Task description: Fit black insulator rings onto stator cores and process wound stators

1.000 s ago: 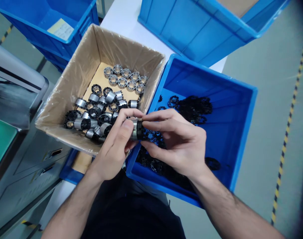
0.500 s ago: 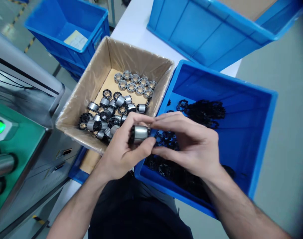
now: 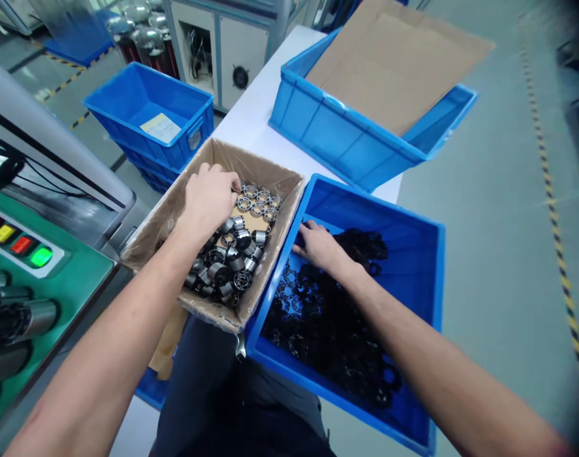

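Workbench [image 3: 251, 127]: 1 box [image 3: 265, 172], 1 ring-filled bin [image 3: 389, 219].

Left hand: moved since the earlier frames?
Yes. Against the box, the left hand went from its near rim, by the right hand, forward into it; fingers now at the far row of rings.

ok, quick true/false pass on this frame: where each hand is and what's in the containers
1. The left hand is inside the cardboard box, at the row of silver rings. True.
2. The right hand rests on the white table. False: it is in the blue bin, on the black rings.
3. A cardboard sheet lies over the far crate. True.
4. Both hands hold one part together. False: they are apart, one in each container.
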### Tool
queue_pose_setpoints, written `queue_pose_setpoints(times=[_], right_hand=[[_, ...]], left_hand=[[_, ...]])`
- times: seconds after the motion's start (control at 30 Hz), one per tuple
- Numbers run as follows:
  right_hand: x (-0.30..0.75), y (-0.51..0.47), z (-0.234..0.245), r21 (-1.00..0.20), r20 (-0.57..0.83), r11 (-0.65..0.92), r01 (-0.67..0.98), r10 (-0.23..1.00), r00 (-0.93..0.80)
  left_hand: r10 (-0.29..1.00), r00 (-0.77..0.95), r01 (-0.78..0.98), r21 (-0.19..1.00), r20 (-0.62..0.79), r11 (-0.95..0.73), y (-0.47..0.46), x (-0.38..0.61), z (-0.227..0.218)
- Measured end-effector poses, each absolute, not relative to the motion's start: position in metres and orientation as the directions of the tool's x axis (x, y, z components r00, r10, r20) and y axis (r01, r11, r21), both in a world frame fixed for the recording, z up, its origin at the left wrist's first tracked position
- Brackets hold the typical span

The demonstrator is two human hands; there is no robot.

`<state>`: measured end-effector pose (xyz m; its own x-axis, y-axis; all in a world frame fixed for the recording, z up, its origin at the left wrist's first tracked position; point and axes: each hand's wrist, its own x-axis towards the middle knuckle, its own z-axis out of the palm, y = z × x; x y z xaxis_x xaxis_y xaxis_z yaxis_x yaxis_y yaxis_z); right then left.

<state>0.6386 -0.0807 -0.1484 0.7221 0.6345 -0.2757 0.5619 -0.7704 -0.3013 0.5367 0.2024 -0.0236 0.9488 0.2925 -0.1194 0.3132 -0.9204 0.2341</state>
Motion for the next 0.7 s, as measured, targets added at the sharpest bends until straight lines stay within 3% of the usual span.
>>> queue_pose_setpoints(times=[0.3, 0.53, 0.57, 0.63, 0.7], right_hand=[[0.645, -0.099, -0.169, -0.389, -0.340, -0.751, 0.534, 0.655, 0.675], [0.640, -0.097, -0.161, -0.452, -0.341, -0.731, 0.512, 0.672, 0.658], [0.639, -0.098, -0.157, -0.461, -0.332, -0.731, 0.504, 0.669, 0.665], [0.639, -0.101, -0.147, -0.487, -0.301, -0.733, 0.476, 0.652, 0.696], [0.636, -0.106, -0.133, -0.528, -0.255, -0.730, 0.434, 0.624, 0.739]], left_hand=[[0.268, 0.937, 0.323, 0.267, -0.223, -0.908, 0.222, 0.604, -0.075], [0.332, 0.940, 0.335, 0.392, -0.076, -0.857, 0.221, 0.588, -0.053], [0.345, 0.937, 0.333, 0.429, -0.053, -0.840, 0.220, 0.582, -0.048], [0.387, 0.922, 0.308, 0.641, -0.019, -0.703, 0.215, 0.567, -0.038], [0.439, 0.896, 0.230, 0.914, -0.064, -0.336, 0.204, 0.545, -0.027]])
